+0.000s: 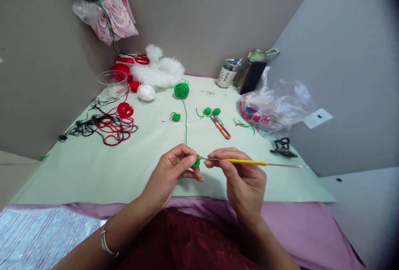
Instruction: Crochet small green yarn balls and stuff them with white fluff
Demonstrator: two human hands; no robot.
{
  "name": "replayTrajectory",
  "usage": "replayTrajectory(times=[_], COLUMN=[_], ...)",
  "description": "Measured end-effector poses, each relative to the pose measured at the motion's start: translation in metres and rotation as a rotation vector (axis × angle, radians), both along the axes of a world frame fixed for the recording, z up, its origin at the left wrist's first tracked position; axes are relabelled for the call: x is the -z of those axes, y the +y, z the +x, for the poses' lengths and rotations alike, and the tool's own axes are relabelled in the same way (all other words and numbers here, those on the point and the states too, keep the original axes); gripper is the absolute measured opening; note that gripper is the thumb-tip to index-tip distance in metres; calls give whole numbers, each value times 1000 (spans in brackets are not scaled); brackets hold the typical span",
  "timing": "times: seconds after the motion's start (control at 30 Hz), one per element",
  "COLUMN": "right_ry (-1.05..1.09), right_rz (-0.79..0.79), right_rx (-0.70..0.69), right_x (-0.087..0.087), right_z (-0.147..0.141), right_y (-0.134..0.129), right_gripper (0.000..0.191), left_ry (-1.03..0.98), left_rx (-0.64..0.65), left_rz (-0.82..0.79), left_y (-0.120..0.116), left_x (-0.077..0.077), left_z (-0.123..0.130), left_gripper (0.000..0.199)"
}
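Note:
My left hand point(176, 170) pinches a small green crochet piece point(196, 161) between thumb and fingers. Between the fingers of my right hand point(241, 174) is a crochet hook with a yellow grip point(247, 162). Its thin metal tip meets the top of the green piece, where a loop of yarn seems to sit. A green strand point(186, 124) runs from my left hand back to a green yarn ball point(181, 90). Beyond my hands lie a small green crocheted ball point(176, 117), two more green crocheted balls point(212, 111) and orange-handled thread snips point(220, 127).
Tangled black yarn point(82, 126) and red yarn point(116, 122) spread at the left. Behind them are a clear plastic cup point(112, 83), a white yarn ball point(146, 92) and white stuffing point(158, 72). A pen jar point(227, 74), a phone point(253, 77), a plastic bag point(271, 106) and a black hair clip point(283, 148) line the right.

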State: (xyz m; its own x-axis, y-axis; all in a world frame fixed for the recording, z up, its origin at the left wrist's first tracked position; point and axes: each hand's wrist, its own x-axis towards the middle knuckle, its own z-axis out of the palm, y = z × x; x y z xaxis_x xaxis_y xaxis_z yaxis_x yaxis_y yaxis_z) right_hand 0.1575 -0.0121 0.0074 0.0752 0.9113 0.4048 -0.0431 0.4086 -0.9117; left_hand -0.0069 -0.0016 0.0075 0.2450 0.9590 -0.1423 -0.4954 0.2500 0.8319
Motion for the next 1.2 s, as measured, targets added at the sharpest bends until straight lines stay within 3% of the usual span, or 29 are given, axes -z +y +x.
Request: replayTrajectory(times=[1.2], right_ry=[-105], right_rz=[110], right_rx=[38], right_x=[-2], right_z=[-1], right_y=[-3], right_gripper=[19], left_ry=[-11], left_rx=[28], left_rz=[12], left_y=[-1], left_x=[4], left_z=[0], left_gripper=[21])
